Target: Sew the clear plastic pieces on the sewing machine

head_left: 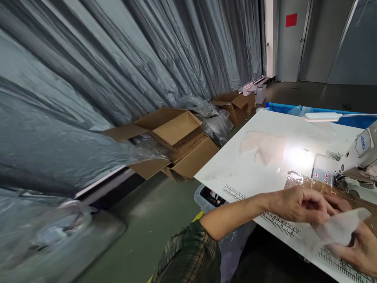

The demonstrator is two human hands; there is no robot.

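Note:
A thin, whitish, see-through piece of fabric (341, 228) is held between my two hands above the front edge of the white sewing table (229, 169). My left hand (303, 204) pinches its upper left side, fingers curled. Lower down, my right hand (361, 247) is closed around the other side, slightly blurred by motion. To the right of both hands stands a sewing machine (362, 153), its lamp glaring on the tabletop. Pale, sheer fabric pieces (262, 147) lie flat farther back on the table.
A printed ruler scale (278, 224) runs along the table's front edge. Brown tape or board (312, 182) covers the surface near the machine. Open cardboard boxes (176, 129) and clear plastic bags (216, 122) stand on the floor by the grey curtain (147, 51). A plastic bin (203, 200) sits below the table.

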